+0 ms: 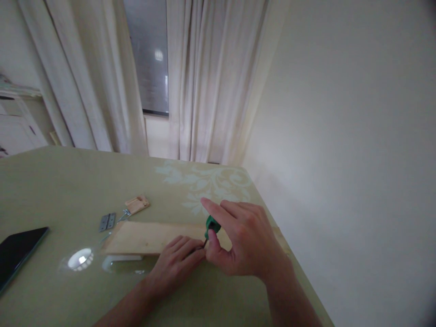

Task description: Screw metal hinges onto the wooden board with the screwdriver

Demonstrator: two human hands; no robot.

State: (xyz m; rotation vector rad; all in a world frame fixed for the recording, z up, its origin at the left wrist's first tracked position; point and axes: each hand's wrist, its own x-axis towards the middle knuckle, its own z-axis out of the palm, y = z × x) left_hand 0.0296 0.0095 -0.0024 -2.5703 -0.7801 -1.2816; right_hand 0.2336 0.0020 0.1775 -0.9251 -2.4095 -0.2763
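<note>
A pale wooden board lies flat on the greenish table. My right hand grips a small green-handled screwdriver between thumb and fingers, index finger stretched over its top. The tip points down at the board's near edge. My left hand rests on the board beside the tip, fingers curled and pinched close to it; what it pinches is hidden.
A small metal hinge and a little wooden piece lie beyond the board, with a few screws near them. A dark phone or tablet sits at the left edge. The table's right edge runs along a bare wall; curtains hang behind.
</note>
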